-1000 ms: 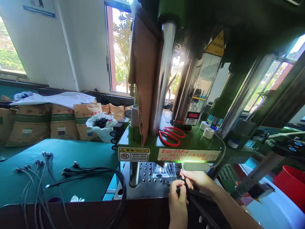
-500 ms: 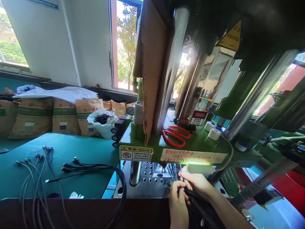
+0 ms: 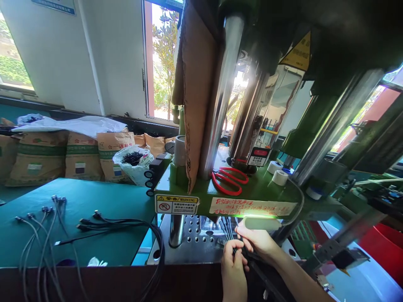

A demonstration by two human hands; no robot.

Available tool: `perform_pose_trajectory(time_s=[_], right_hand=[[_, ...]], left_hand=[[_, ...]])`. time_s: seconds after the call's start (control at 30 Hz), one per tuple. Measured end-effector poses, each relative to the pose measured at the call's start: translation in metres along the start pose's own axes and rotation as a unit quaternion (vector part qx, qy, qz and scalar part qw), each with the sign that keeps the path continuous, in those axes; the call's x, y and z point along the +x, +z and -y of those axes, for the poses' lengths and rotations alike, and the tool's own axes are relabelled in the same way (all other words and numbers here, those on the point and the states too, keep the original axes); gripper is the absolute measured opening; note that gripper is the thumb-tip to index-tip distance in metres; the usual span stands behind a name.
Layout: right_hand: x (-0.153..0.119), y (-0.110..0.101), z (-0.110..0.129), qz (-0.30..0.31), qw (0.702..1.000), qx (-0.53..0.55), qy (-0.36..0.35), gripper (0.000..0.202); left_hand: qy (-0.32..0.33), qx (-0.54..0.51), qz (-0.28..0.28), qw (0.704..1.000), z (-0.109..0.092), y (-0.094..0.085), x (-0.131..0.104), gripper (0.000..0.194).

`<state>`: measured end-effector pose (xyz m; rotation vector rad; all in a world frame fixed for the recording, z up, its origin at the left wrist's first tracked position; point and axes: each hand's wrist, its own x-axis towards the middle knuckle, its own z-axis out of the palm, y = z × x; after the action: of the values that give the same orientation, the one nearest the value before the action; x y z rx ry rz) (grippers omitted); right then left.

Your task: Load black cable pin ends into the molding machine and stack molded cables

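My left hand (image 3: 233, 268) is closed around a bundle of thin black cables (image 3: 226, 227), whose ends fan upward over the metal plate of the press. Just to its right, my right hand (image 3: 260, 243) pinches one of the cables from that bundle; its fingertips partly hide the cable. Both hands are close together under the front edge of the green press (image 3: 204, 197). Thicker black cable runs down from the hands toward the lower right. Beneath lies the perforated metal plate (image 3: 197, 249).
Red-handled scissors (image 3: 229, 180) and white tape rolls (image 3: 279, 177) rest on the press ledge. At left, black cables (image 3: 126, 222) and grey cables (image 3: 47, 239) lie on a green table (image 3: 103, 193). Behind stand paper sacks (image 3: 44, 159) and a plastic bag (image 3: 134, 161). A steel column (image 3: 177, 230) rises from the plate.
The view has shifted slightly, so the scene sits a little further left. Both hands keep nearly the same pose on the cables.
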<state>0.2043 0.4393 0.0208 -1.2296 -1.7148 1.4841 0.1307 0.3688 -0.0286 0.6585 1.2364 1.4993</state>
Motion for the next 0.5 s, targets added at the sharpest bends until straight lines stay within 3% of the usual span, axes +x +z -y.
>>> perform_pose_trajectory(time_s=[0.27,0.4,0.5], right_hand=[[0.0,0.001,0.001,-0.048,0.999,0.008,0.014,0.037],[0.001,0.004,0.007,-0.103,0.993,0.054,-0.018,0.033],[0.0,0.007,0.013,-0.11,0.992,0.053,-0.028,0.033]], left_hand=[[0.008,-0.014,0.015,1.0,0.002,0.0,0.0,0.013],[0.015,-0.028,0.029,0.999,0.003,-0.001,0.002,0.008],[0.006,-0.027,0.028,0.999,0.003,-0.001,0.004,0.009]])
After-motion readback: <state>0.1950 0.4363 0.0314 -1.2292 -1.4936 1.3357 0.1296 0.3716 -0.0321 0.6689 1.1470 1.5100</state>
